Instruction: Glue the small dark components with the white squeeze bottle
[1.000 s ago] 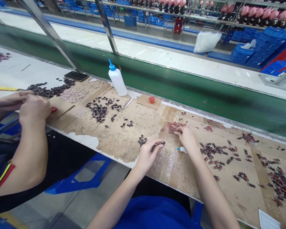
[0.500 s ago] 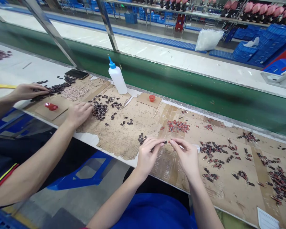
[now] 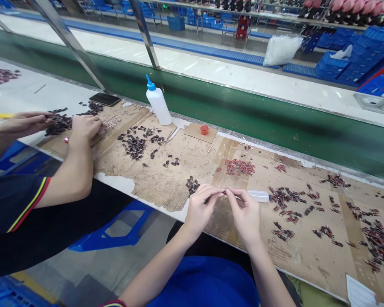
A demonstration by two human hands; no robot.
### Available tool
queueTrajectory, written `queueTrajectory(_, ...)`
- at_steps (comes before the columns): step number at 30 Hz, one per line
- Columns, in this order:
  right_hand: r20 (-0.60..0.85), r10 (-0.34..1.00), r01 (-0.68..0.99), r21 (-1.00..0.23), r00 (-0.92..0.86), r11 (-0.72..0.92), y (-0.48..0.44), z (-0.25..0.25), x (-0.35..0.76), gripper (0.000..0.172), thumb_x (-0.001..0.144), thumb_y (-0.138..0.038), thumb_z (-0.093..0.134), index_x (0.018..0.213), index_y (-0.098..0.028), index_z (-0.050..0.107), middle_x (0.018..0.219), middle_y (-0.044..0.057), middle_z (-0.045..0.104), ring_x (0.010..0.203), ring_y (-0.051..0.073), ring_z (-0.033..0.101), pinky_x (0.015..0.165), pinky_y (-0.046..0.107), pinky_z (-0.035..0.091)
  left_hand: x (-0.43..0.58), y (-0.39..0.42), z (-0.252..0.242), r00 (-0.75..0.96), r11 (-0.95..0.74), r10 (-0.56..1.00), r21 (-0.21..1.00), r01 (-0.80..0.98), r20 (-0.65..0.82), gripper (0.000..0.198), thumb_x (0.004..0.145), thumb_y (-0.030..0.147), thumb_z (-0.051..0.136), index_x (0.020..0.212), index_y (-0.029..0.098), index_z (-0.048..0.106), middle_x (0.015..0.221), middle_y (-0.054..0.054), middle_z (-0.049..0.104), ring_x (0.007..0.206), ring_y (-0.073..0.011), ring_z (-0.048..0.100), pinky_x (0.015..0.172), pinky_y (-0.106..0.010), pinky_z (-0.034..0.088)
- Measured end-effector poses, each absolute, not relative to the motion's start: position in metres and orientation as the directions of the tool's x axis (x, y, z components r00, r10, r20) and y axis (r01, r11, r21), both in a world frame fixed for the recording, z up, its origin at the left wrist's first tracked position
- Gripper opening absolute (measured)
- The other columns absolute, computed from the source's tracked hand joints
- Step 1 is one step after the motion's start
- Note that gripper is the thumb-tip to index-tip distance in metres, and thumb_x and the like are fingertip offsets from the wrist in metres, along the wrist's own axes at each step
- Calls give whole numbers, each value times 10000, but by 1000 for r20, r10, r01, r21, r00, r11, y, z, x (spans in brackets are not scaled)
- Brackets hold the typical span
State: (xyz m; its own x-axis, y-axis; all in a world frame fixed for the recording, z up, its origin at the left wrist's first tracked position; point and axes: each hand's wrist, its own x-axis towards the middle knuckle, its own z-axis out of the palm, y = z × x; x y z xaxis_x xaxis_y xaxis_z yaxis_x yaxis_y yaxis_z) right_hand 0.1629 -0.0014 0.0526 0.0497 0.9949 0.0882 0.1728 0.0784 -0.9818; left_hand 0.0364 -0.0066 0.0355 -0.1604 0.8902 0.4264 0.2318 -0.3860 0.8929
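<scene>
My left hand (image 3: 201, 209) pinches a small black part, now mostly covered by the fingers. Against its fingertips are those of my right hand (image 3: 245, 215), closed on a tiny red piece that is barely visible. A small pile of black parts (image 3: 192, 185) lies just beyond my left hand. Beside my right hand a translucent white plastic piece (image 3: 259, 196) rests on the cardboard (image 3: 176, 187). Farther back is a heap of small red pieces (image 3: 240, 167). Black-and-red parts (image 3: 283, 196) are scattered to the right.
A white bottle with a blue nozzle (image 3: 159, 104) stands at the back, near a red cap (image 3: 204, 130) on a cardboard square. At left, a co-worker's hands (image 3: 85, 127) handle dark parts (image 3: 59, 123). A phone (image 3: 104, 99) lies behind them. More black-and-red parts (image 3: 380, 243) lie far right.
My two hands have come together, closing the small gap between the black part and the red piece. The co-worker's nearer hand has moved left, away from the pile of black parts.
</scene>
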Motion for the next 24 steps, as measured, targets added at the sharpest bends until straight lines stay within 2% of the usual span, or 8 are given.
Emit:
queueTrajectory(8, 173, 983, 239, -959, 60, 154, -3, 49, 167, 167, 833, -342, 643, 864, -199, 722, 891, 71, 756, 836, 213, 714, 802, 358, 581, 36, -7, 41, -104, -173, 979, 985, 9, 173, 126, 801, 203, 680, 886, 196, 773, 896, -73, 772, 867, -202, 706, 811, -321, 557)
queueTrajectory(15, 232, 970, 300, -933, 73, 201, -6, 47, 169, 161, 829, -340, 645, 869, -216, 740, 901, 76, 757, 843, 226, 709, 834, 393, 571, 40, -7, 44, -106, -113, 988, 993, -24, 110, 119, 786, 214, 681, 859, 183, 770, 878, -73, 770, 862, -199, 707, 818, -321, 559)
queueTrajectory(18, 179, 980, 241, -958, 84, 154, -6, 48, 170, 152, 813, -336, 663, 861, -217, 745, 890, 69, 759, 832, 219, 711, 824, 380, 573, 40, -7, 43, -110, -96, 990, 995, -25, 92, 108, 782, 202, 672, 840, 177, 759, 872, -69, 765, 860, -192, 703, 820, -311, 551)
queueTrajectory(24, 12, 996, -21, -1000, 84, 14, -1, 48, 175, 198, 708, -386, 752, 784, -205, 740, 805, 64, 760, 771, 221, 718, 755, 373, 593, 41, -9, 43, -61, -127, 990, 991, 47, 130, 119, 802, 170, 640, 863, 182, 741, 886, -61, 754, 873, -185, 688, 852, -316, 531)
